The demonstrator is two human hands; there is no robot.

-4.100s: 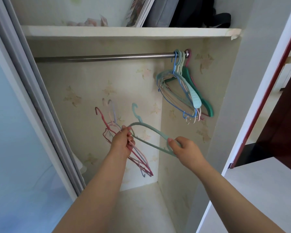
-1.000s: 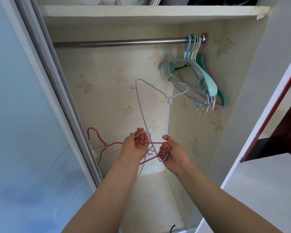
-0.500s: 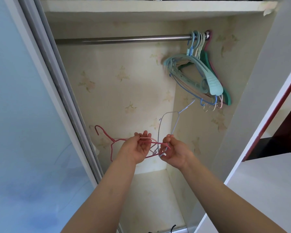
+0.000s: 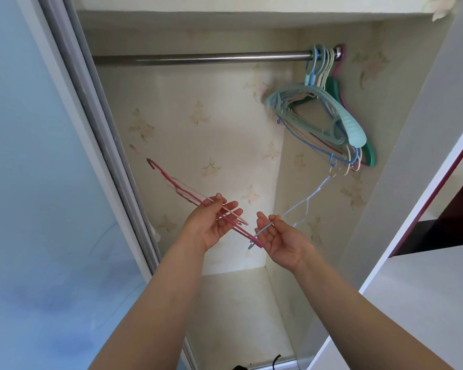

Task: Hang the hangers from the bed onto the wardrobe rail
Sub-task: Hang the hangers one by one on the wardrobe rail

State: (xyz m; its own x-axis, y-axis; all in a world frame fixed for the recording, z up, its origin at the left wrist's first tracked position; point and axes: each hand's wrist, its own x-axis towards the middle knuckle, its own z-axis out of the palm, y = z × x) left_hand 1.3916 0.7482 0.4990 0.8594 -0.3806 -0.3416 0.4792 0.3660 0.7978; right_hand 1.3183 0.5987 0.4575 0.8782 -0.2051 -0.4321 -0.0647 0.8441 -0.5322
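Inside the wardrobe, below the rail (image 4: 203, 57), my left hand (image 4: 211, 225) pinches pink hangers (image 4: 182, 194); my right hand (image 4: 281, 240) pinches a pale hanger (image 4: 305, 202).

A thin red wire hanger (image 4: 198, 202) lies nearly flat and tilted, its hook up toward the left by the door frame, its lower end crossing a pale lilac wire hanger (image 4: 302, 206) that slants up to the right. A bunch of hung hangers (image 4: 329, 118), teal, blue, cream, green and pink, crowds the right end of the steel wardrobe rail (image 4: 198, 58).
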